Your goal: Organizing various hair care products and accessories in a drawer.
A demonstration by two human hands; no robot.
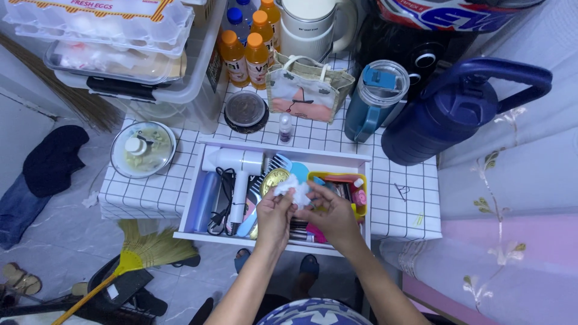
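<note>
hands: left hand (274, 212) and right hand (328, 212) meet at frame centre over the open white drawer (195, 198)
held thing: crumpled white tissue (293, 188), or maybe a wipe, hard to tell
grip: both hands' fingers closed round it, left pinching its left end, right cupping its right
relation: the wad sits between the two, just above the fingertips, equally near both, no clear long axis
below: white hair dryer (238, 174), blue comb (265, 195), yellow tray (337, 179) in the drawer
upper right: big navy jug (445, 114) on the checked tabletop (400, 204)
</note>
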